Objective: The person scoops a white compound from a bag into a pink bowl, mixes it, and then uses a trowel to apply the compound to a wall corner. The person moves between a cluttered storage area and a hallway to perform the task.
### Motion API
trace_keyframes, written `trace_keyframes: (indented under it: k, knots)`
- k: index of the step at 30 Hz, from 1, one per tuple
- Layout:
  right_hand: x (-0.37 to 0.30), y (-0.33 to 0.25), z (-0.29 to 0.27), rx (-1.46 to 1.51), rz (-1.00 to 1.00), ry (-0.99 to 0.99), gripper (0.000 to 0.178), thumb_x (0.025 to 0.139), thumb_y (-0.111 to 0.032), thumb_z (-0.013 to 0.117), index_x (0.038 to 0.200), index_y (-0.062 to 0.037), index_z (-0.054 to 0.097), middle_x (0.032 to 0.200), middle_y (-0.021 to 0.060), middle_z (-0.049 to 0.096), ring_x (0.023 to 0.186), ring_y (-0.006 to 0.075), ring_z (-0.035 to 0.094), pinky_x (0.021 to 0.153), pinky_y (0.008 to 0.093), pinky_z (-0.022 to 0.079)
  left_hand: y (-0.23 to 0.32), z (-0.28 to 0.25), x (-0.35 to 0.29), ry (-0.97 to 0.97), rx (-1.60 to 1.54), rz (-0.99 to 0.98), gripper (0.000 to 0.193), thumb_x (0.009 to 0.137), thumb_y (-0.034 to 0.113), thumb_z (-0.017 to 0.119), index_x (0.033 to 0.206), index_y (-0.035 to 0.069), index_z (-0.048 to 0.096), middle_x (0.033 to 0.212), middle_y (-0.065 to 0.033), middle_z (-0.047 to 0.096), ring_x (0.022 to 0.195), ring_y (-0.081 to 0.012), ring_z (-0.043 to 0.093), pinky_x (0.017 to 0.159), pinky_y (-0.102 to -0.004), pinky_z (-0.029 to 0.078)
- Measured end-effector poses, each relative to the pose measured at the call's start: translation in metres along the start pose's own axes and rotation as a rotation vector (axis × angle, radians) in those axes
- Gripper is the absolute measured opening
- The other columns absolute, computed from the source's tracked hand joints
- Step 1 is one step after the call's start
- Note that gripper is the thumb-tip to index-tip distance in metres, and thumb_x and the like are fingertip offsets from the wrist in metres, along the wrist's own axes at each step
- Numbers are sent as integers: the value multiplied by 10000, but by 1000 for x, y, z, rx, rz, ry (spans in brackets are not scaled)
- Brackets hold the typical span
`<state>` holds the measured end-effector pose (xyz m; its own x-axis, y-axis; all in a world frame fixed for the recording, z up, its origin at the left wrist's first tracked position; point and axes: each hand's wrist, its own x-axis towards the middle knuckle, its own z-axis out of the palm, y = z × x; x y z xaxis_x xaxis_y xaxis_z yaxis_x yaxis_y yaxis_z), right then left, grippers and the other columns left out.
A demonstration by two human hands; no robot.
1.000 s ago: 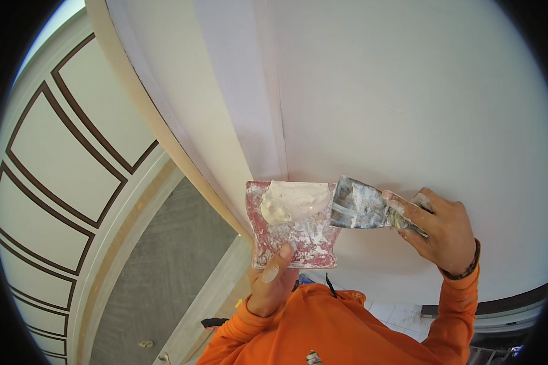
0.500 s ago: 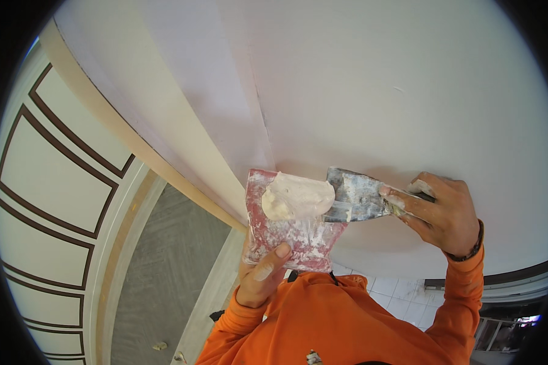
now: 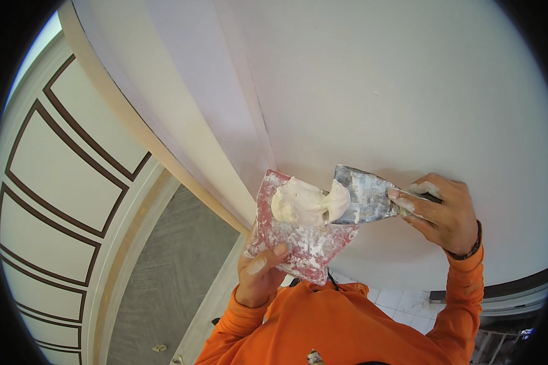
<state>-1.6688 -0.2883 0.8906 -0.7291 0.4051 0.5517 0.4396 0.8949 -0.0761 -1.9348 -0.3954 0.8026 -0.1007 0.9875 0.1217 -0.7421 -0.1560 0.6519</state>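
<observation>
My left hand (image 3: 262, 274) grips the lower left edge of a red, putty-smeared board (image 3: 310, 249), thumb on top; the fingers beneath are mostly hidden. On the board's upper part sits a thick mound of cream-coloured putty (image 3: 301, 201). My right hand (image 3: 441, 210) is closed around the handle end of a putty knife (image 3: 368, 194) with a wide, stained metal blade. The blade's tip meets the right side of the mound, and a lump of putty clings to it. White smears coat the fingers of both hands.
A pale wall (image 3: 396, 97) rises close in front, with an inner corner and trim strips to its left. Further left are a wooden edge strip (image 3: 182, 188), grey flooring (image 3: 164, 267) and white panels (image 3: 61, 182) with dark borders. White tiles (image 3: 402, 307) lie below right.
The board has shifted slightly right and tilted. The putty has been pushed up from a flat spread into a folded mound, with a lump now on the blade tip.
</observation>
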Motion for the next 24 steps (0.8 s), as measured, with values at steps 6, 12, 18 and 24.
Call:
trace_keyframes:
  k: [6,12,18,24]
  knots:
    - [-2,2,-4,-25,-16,25,517,614,-55,779,1116,-153,707,810,50,587,618,191,565,523,298,453,-6,-1,3,-10,-49,10,643,816,55,558,1409,-30,326,1305,-165,508,1176,-275,541,980,-392,451]
    - [-2,5,-8,125,6,-14,488,640,-35,764,1119,-105,699,783,69,592,602,215,553,516,312,438,-9,4,5,-37,-66,14,645,806,54,560,1402,-28,328,1296,-164,513,1173,-278,542,979,-399,452]
    - [1,2,-7,282,25,-7,445,666,-31,752,1106,-68,694,760,104,608,583,256,539,519,331,432,-7,2,6,-69,-88,10,660,804,35,550,1414,-23,304,1297,-161,508,1176,-285,539,986,-402,449]
    - [3,-9,-10,115,-40,82,447,664,-45,764,1105,-81,698,740,104,594,569,250,537,506,323,422,-16,6,9,-56,-27,54,711,769,69,530,1425,-43,278,1339,-194,474,1235,-317,493,1039,-426,404]
